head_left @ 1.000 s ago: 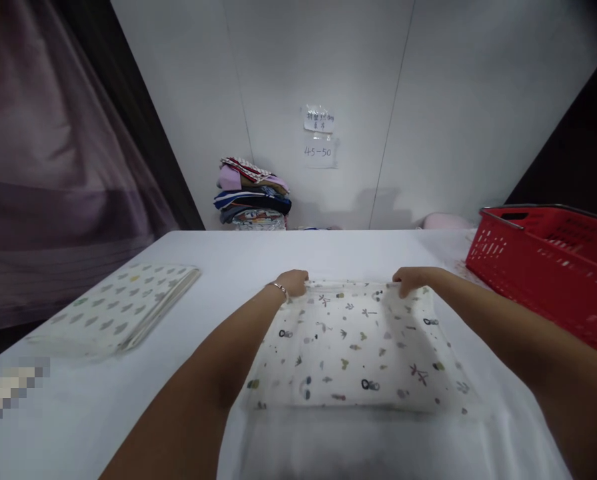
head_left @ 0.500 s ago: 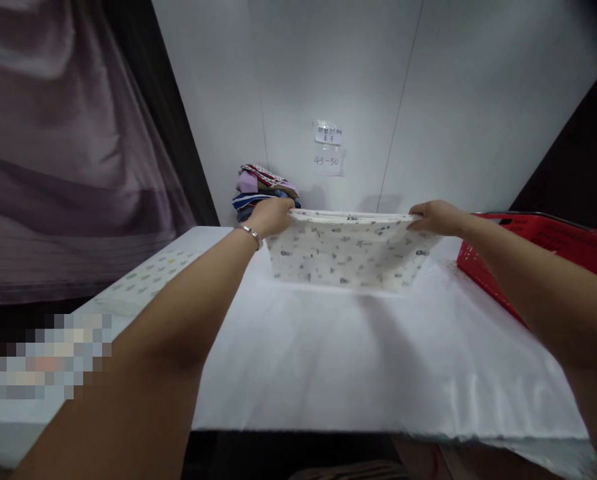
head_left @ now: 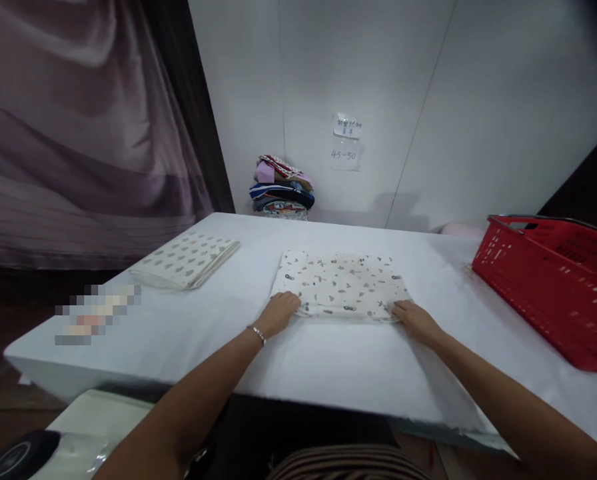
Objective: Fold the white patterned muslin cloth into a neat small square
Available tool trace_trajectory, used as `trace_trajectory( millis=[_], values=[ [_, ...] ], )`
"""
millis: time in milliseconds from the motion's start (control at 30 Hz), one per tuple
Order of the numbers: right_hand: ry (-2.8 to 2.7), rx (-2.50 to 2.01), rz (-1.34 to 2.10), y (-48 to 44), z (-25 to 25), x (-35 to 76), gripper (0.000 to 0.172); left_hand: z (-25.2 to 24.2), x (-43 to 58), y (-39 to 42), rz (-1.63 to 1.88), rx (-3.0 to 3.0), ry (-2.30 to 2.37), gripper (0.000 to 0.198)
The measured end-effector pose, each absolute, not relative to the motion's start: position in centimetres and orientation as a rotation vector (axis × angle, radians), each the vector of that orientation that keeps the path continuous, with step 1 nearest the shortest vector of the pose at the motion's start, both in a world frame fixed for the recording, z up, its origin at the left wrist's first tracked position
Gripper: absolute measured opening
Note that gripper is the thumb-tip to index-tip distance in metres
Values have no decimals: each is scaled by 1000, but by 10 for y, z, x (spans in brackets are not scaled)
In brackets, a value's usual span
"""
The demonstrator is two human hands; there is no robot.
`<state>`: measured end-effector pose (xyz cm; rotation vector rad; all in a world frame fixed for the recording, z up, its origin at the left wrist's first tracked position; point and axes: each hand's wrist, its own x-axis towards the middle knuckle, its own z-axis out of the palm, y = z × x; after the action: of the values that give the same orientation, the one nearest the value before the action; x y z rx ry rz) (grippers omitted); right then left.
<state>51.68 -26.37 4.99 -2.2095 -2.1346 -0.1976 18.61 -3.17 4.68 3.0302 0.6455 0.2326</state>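
Note:
A folded white cloth (head_left: 343,283) with small grey-green prints lies flat on the white-covered table (head_left: 328,363). At its near left corner, my left hand (head_left: 279,312) has its fingers closed on the edge; a silvery bracelet circles that wrist. My right hand (head_left: 414,320) grips the near right corner, thumb and fingers at the fold. To the left rests another folded cloth (head_left: 186,260), cream with rows of grey-green hearts.
A red plastic basket (head_left: 553,287) stands at the right. Against the back wall is a pile of folded fabrics (head_left: 282,187), with handwritten paper signs (head_left: 346,140) to its right. A pinkish curtain (head_left: 78,133) hangs at the left.
Both hands have brought the printed cloth down and nearer, from held up above the table to lying flat on it. The view has tilted, showing more of the heart-print cloth.

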Motion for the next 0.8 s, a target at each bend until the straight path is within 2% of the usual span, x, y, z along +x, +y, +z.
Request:
trace_trajectory(
  millis=[100, 267, 433, 600, 700, 800],
  values=[
    [-2047, -2129, -255, -280, 28, 517, 32, 35, 173, -38, 343, 3070, 623, 33],
    [-2060, -2039, -257, -302, 17, 513, 35, 27, 154, -44, 484, 3058, 472, 29],
    [-1984, -2010, -135, -312, 5, 511, 37, 12, 139, -52, 513, 2965, 453, 37],
    [-1821, -2005, 196, -298, 19, 501, 43, 18, 126, -60, 590, 2760, 521, 53],
    [-1737, -1966, 334, -267, 37, 475, 41, 26, 129, -59, 647, 2546, 751, 47],
    [-1740, -1942, 317, -220, 50, 441, 48, 34, 144, -50, 745, 2463, 1006, 34]
  ],
)
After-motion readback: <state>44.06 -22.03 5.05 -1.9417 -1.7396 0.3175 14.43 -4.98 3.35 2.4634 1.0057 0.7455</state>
